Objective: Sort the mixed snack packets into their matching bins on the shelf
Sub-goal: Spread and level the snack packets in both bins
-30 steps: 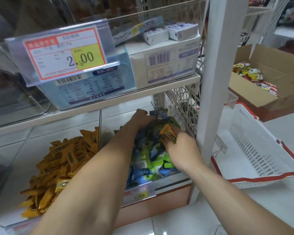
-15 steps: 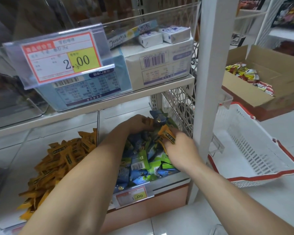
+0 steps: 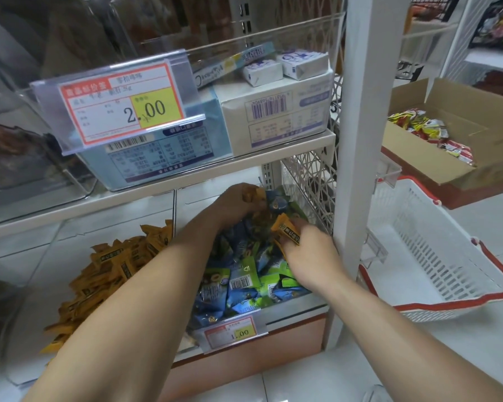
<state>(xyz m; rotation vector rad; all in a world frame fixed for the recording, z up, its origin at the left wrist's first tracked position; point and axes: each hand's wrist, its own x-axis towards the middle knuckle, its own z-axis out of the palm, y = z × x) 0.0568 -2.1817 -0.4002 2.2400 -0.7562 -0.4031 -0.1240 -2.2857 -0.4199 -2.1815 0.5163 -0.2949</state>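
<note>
Nearest the camera, left of the white upright post of the shelf (image 3: 357, 140), a small price label reading 1.00 (image 3: 230, 332) hangs on the front of a clear plastic bin (image 3: 296, 310) on the bottom shelf. The bin is heaped with blue and green snack packets (image 3: 244, 285).

The right hand (image 3: 311, 256) lies on that heap just left of the post, its fingers pinching an orange foil packet with a dark label (image 3: 286, 233). It held the packet the same way a second ago.

Deeper in the bin and further left of the post, the left hand (image 3: 238, 201) is curled round a small cluster of orange packets (image 3: 254, 195). A second ago its fingers were buried among the blue packets and no orange showed in them. The hands are apart, with a blue packet between them.

Well left of the post, beyond a clear divider, a pile of matching orange packets (image 3: 108, 271) fills the neighbouring bin.

Right of the post, a white plastic basket with a red rim (image 3: 418, 256) sits tilted on the floor.

On the shelf above, left of the post, a large price label reading 2.00 (image 3: 122, 108) stands in front of a pale blue carton (image 3: 157, 158). A white carton with a barcode (image 3: 276, 117) sits between the blue one and the post.

Far right of the post, an open brown cardboard box (image 3: 447, 169) holds red and yellow packets (image 3: 418, 126).
</note>
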